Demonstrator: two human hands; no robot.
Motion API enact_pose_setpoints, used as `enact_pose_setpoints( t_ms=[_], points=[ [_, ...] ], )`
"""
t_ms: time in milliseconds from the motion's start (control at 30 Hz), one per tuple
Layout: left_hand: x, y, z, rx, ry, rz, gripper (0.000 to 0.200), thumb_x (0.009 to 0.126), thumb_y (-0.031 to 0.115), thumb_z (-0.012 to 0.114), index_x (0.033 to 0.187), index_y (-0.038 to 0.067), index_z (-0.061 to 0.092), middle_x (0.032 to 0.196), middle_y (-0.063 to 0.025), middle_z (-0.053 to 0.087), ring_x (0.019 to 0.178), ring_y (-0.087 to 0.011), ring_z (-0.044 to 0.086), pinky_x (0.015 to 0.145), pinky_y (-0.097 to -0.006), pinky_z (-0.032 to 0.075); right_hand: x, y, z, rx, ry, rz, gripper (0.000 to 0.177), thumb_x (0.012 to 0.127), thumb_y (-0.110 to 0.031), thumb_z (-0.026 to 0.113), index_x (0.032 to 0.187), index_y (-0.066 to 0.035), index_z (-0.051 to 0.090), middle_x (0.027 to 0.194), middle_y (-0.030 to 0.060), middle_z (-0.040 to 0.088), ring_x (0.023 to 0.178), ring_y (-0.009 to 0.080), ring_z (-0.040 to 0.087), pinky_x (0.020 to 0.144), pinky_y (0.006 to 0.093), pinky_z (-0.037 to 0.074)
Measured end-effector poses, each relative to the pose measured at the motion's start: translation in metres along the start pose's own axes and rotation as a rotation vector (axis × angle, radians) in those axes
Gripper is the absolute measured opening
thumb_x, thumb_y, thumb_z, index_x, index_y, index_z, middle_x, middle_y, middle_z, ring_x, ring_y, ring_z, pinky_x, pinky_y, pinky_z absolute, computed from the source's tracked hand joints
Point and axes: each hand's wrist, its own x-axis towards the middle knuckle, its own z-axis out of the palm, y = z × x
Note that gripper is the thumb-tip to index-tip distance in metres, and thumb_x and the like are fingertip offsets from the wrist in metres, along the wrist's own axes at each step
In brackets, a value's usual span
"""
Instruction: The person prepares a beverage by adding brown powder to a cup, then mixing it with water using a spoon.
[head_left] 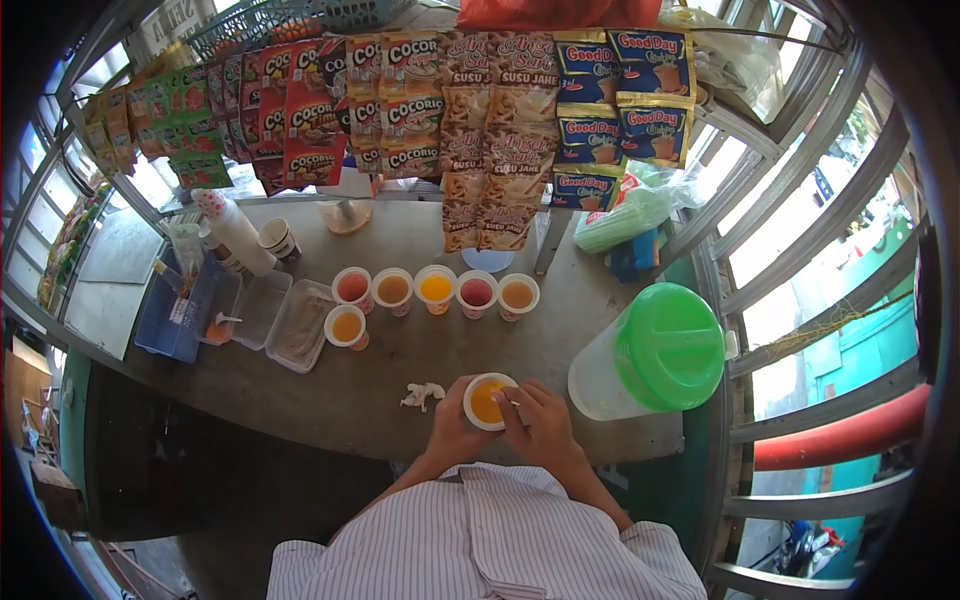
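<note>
My left hand [454,420] is wrapped round a white paper cup [488,428] of orange drink, near the counter's front edge. Over the cup's right rim, the fingers of my right hand [540,418] are pinched on a small white utensil, with only a bit of it showing. A crumpled white tissue [423,396] lies just left of the cup. Beyond my hands stands a row of filled cups, with red, brown, yellow and orange drinks, among them a yellow-orange one [436,288]. One more orange cup [346,327] stands in front of the row's left end.
A large jug with a green lid [672,348] stands close to my right. Leftward are clear plastic tubs [300,325], a blue basket [180,335] and stacked paper cups [235,232]. Drink sachets [490,130] hang low across the counter's back. Slatted bars edge the right side.
</note>
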Motion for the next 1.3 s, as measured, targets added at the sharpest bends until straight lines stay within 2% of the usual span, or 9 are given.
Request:
enact_pose_setpoints(
  t_ms=[233,333,533,733,900,1100,1300],
  points=[
    [-0.001,0.0,0.001,0.011,-0.004,-0.013,0.056,0.067,0.009,0.086,0.116,0.004,0.059,0.11,-0.0113,0.065,0.101,-0.0234,0.065,0.088,-0.0337,0.051,-0.002,0.0,-0.001,-0.003,-0.04,0.032,0.008,0.085,-0.002,0.067,0.086,0.003,0.061,0.069,0.0112,0.059,0.057,0.0247,0.056,0.05,0.0349,0.046],
    [-0.001,-0.004,0.001,0.026,0.002,0.006,0.056,0.067,0.009,0.086,0.116,0.004,0.059,0.11,-0.0113,0.065,0.101,-0.0232,0.065,0.088,-0.0336,0.051,-0.002,-0.001,0.002,0.066,0.011,0.022,0.008,0.085,-0.002,0.067,0.085,0.002,0.06,0.068,0.0109,0.058,0.056,0.0243,0.055,0.049,0.0349,0.045],
    [0.0,0.001,0.0,0.007,0.003,0.015,0.056,0.067,0.007,0.086,0.116,0.004,0.059,0.11,-0.0115,0.065,0.101,-0.0233,0.065,0.087,-0.0338,0.051,-0.002,0.0,0.001,-0.032,-0.011,0.019,0.008,0.085,-0.002,0.067,0.084,0.002,0.06,0.067,0.011,0.059,0.056,0.0246,0.056,0.05,0.0348,0.046],
    [-0.001,0.003,0.0,0.014,-0.01,0.005,0.056,0.066,0.007,0.086,0.116,0.004,0.059,0.11,-0.0115,0.065,0.101,-0.0235,0.065,0.087,-0.034,0.051,-0.002,-0.003,0.003,0.062,-0.013,0.03,0.008,0.085,-0.002,0.067,0.083,0.002,0.06,0.068,0.0114,0.059,0.058,0.0247,0.058,0.05,0.0351,0.046],
    [0.0,0.006,-0.001,0.014,-0.001,-0.01,0.056,0.066,0.007,0.086,0.115,0.003,0.06,0.11,-0.0115,0.065,0.102,-0.0238,0.065,0.088,-0.0342,0.051,-0.005,0.004,0.002,-0.04,-0.018,0.039,0.009,0.085,-0.004,0.068,0.084,0.001,0.061,0.067,0.0117,0.059,0.058,0.0253,0.058,0.051,0.0352,0.047],
    [-0.001,0.002,0.001,0.011,-0.002,0.002,0.056,0.066,0.007,0.086,0.115,0.003,0.06,0.11,-0.0114,0.065,0.101,-0.0242,0.065,0.087,-0.0341,0.051,-0.004,-0.003,0.004,0.047,-0.043,0.058,0.01,0.085,-0.004,0.068,0.085,0.002,0.061,0.069,0.0125,0.06,0.059,0.0262,0.058,0.052,0.0358,0.048],
    [0.0,0.01,-0.002,0.018,0.018,-0.022,0.054,0.067,0.009,0.086,0.114,0.004,0.06,0.108,-0.0111,0.065,0.099,-0.0246,0.065,0.086,-0.0344,0.051,0.002,-0.006,-0.006,-0.04,-0.045,0.065,0.01,0.085,-0.003,0.068,0.088,0.003,0.061,0.071,0.0136,0.061,0.06,0.028,0.059,0.053,0.0371,0.048]
  ],
)
